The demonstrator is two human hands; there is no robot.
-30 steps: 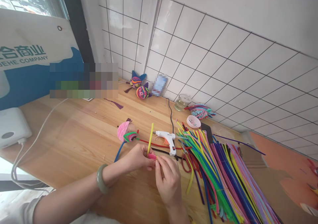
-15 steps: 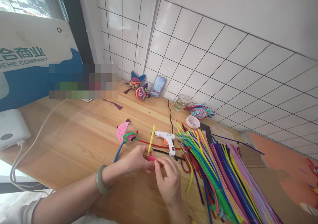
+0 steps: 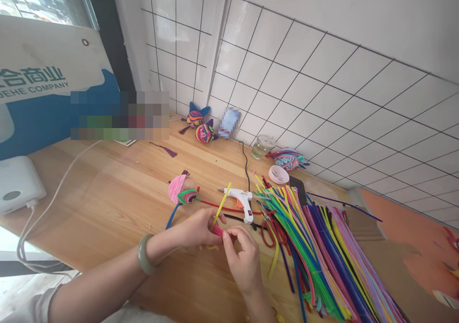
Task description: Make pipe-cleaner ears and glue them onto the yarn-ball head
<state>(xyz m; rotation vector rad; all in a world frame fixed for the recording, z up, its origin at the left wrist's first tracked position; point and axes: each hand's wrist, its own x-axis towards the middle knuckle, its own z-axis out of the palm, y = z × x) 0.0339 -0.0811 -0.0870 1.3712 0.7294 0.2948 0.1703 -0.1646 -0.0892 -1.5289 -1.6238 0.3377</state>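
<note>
Between my two hands is a small pink pipe-cleaner piece (image 3: 217, 230), partly covered by my fingers. A yellow pipe cleaner (image 3: 224, 201) sticks up from my left hand (image 3: 202, 227), whose thumb and fingers close round both. With thumb and forefinger, my right hand (image 3: 241, 253) pinches the right end of the pink piece. Just beyond my left hand lies a ball (image 3: 177, 189) partly wrapped in pink, with a green-edged eye shape (image 3: 188, 197) on its side. A white glue gun (image 3: 241, 201) rests past my fingertips.
Red-handled scissors (image 3: 274, 232) and a thick bundle of coloured pipe cleaners (image 3: 322, 261) lie to the right. Behind are a pink bowl (image 3: 278, 174), a glass jar (image 3: 263, 147) and finished wrapped balls (image 3: 205, 133). A white box with a cable (image 3: 19, 184) stands left.
The yellow pipe cleaner's upper end has tilted to the right. Some left-hand fingers have lifted and spread slightly, while my right hand stays nearly in place.
</note>
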